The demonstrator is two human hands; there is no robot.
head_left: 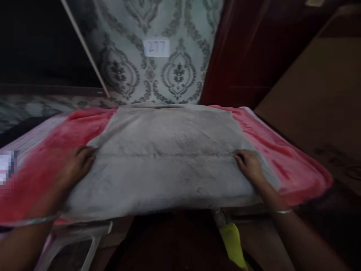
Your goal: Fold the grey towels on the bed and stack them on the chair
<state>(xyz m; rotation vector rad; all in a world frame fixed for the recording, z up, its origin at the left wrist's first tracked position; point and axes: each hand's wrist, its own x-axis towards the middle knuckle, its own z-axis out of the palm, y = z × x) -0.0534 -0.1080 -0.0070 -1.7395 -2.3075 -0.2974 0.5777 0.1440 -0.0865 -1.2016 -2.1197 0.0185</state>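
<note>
Grey cloth lies flat, spanning the whole gap between both sets of fingers, on a red blanket that shows outboard of each hand. A straight edge or crease line runs fingertip to fingertip across the cloth, so my read is that one fold is already in. Far half beyond the fingers looks smooth. Near half, on the wrist side, sags over the front edge and isn't squared up. Left hand: fingers curled onto the cloth's left end right at that line. Right hand: fingers bent, lying on the right end of the same line. Frame is blurred, so I can't tell whether either hand pinches the fabric or only presses it. Thin bangle on each wrist. Below the right wrist, a yellow-green item pokes out under the front edge. Well past the fingertips, a patterned wall panel with a small paper label.
</note>
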